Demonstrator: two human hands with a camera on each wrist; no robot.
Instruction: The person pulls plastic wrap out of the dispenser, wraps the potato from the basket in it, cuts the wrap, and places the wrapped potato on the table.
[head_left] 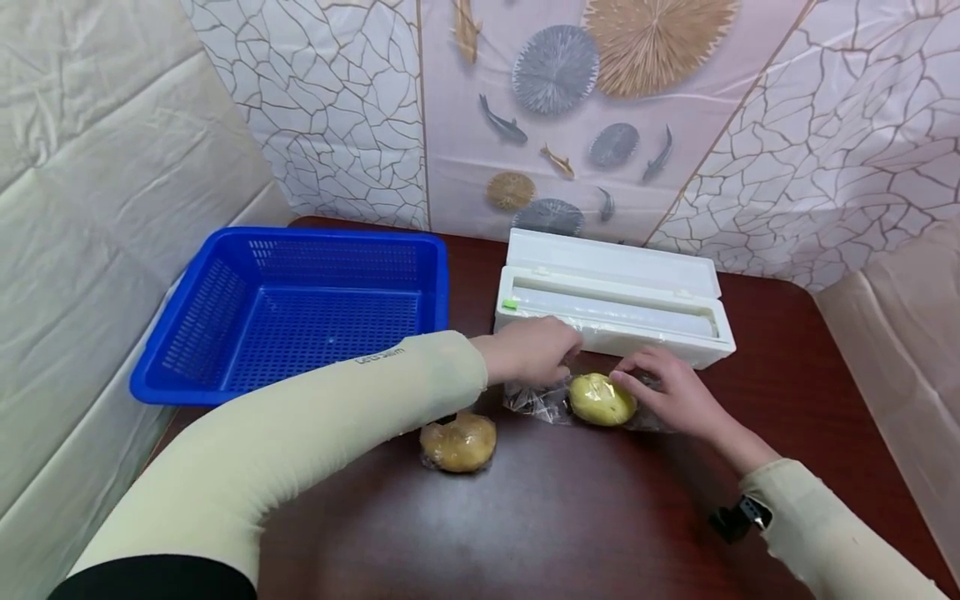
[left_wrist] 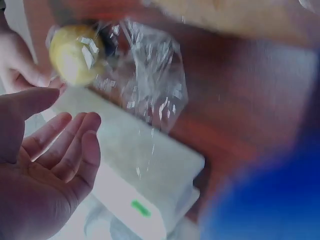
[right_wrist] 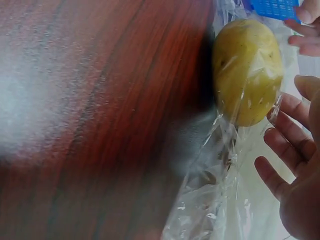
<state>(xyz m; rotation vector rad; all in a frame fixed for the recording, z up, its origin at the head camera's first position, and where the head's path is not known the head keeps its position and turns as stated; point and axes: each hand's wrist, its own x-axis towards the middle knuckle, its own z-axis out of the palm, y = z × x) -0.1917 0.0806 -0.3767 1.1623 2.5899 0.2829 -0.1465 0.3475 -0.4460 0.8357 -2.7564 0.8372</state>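
A yellow potato (head_left: 600, 400) lies on the table under clear plastic wrap, which spreads out crumpled to both sides of it. My right hand (head_left: 667, 390) is at the potato's right side, fingers spread and loosely bent; in the right wrist view its fingertips (right_wrist: 280, 112) touch the wrap's edge beside the potato. My left hand (head_left: 532, 348) hovers left of the potato, above the loose plastic wrap (left_wrist: 155, 75). The left wrist view shows its fingers bent loosely with nothing between them. Behind both hands stands an open white cling film box (head_left: 645, 337) with its roll inside.
A second potato (head_left: 459, 442), wrapped in film, sits nearer me, below the left forearm. At the left stands a blue plastic basket (head_left: 442, 283). The box's raised lid (head_left: 615, 258) is close to the patterned back wall.
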